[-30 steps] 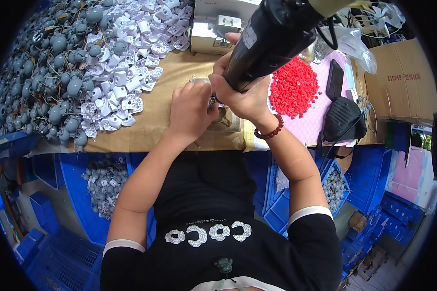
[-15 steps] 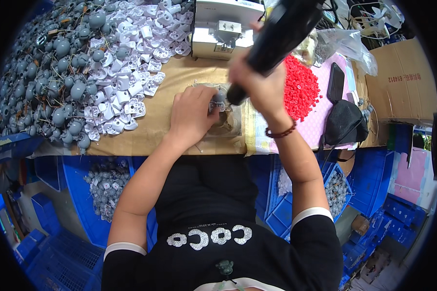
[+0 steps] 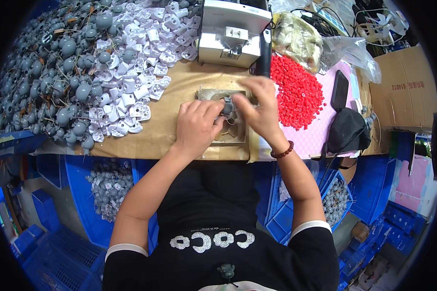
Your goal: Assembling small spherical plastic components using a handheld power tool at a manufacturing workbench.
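Note:
My left hand is closed on a small grey rounded plastic part with thin wires at its lower side. The part rests over a square fixture plate on the bench. To its right, my right hand hovers with fingers apart and slightly blurred, holding nothing I can see. Its fingertips are close to the grey part; touching or not, I cannot tell. A black power screwdriver stands upright beside the white box-shaped device, partly hidden by my right hand.
Grey ball-shaped parts with wires and white plastic housings are heaped on the left. Small red pieces lie on pink sheeting at right, near a black phone and black pouch. Blue crates stand below the bench.
My right hand has let go of the black power screwdriver, which now stands by the white device. That hand has opened near the grey part, while my left hand keeps its hold.

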Tool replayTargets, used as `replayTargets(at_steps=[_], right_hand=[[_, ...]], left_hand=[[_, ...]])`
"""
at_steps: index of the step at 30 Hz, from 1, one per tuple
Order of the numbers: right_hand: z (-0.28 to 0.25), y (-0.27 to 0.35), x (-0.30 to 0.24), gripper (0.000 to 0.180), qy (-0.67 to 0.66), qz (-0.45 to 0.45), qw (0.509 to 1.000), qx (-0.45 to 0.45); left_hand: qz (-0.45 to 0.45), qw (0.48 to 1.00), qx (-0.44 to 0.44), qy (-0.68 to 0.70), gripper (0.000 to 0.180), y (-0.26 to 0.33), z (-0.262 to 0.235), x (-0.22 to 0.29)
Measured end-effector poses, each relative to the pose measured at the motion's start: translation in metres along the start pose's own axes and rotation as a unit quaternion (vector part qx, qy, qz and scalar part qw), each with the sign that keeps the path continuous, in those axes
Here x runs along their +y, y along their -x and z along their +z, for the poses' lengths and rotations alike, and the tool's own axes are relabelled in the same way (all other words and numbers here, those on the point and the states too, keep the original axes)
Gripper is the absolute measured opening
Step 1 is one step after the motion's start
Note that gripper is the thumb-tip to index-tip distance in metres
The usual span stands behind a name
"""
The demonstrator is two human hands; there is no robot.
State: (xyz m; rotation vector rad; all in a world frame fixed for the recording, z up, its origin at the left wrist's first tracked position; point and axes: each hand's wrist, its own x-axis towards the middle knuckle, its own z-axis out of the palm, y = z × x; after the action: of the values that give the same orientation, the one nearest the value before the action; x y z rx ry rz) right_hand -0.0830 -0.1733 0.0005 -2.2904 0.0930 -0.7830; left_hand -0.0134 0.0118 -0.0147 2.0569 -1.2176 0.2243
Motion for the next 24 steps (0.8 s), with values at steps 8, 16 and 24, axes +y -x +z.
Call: replayTargets(at_steps=[8, 16, 24], right_hand=[[0.017, -0.027, -0.024, 0.016, -0.241, 0.166, 0.956, 0.033], [-0.08, -0.024, 0.048, 0.012, 0.09, 0.067, 0.991, -0.077], [-0.069, -0.004, 0.082, 0.012, 0.255, -0.052, 0.946, -0.194]], left_hand=[[0.0, 1.0, -0.03, 0.008, 0.038, -0.004, -0.004, -0.005], [-0.137, 0.869, -0.472, -0.051, 0.033, 0.038, -0.223, -0.022], [-0.004, 0.972, -0.068, -0.224, 0.03, -0.011, -0.105, -0.072]])
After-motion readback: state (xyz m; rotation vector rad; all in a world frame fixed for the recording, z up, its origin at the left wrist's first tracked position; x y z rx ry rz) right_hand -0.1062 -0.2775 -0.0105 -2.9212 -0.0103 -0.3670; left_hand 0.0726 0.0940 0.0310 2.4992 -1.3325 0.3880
